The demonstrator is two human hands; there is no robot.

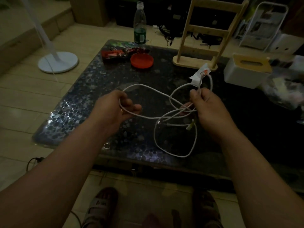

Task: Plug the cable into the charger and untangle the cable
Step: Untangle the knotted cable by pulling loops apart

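Note:
A thin white cable (148, 89) hangs in tangled loops above a dark pebble-patterned table (92, 89). My left hand (118, 106) grips one loop at the left. My right hand (205, 104) pinches several crossing strands at the right. Just above its fingers a white paper tag with an orange mark (199, 76) sticks up from the cable. A big loop (189, 150) droops below my right hand toward the table's near edge. A small connector end (189, 127) dangles under my right hand. No charger is visible.
At the table's far side stand a plastic bottle (139, 25), a red lid (142, 60), snack wrappers (115, 54) and a wooden rack (207, 35). A white tissue box (243, 71) and a plastic bag (283, 89) sit at the right. A white fan base (57, 62) rests on the floor.

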